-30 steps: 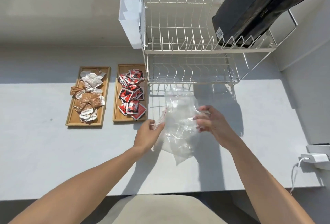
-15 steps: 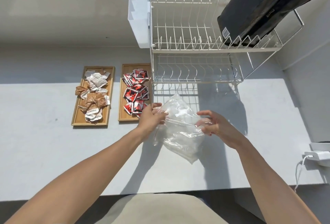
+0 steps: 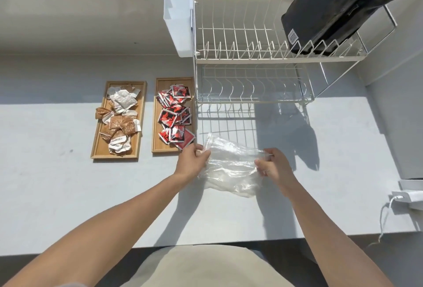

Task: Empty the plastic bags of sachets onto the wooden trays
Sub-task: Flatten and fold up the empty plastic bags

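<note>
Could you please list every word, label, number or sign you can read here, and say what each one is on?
No text can be read.
Black bag: a white barcode label, digits too small.
Red sachets: white markings, blurred.
Brown and white sachets: printed lines, too small.
Clear plastic bag: no print visible.

empty clear bag (image 3: 231, 167), sachet-heaped trays (image 3: 98, 147)

The black bag (image 3: 338, 9) on the rack is getting cut off by the top edge, the white charger (image 3: 409, 195) is running off the right edge, and sachet (image 3: 176, 115) print is looking too tiny to read.
</note>
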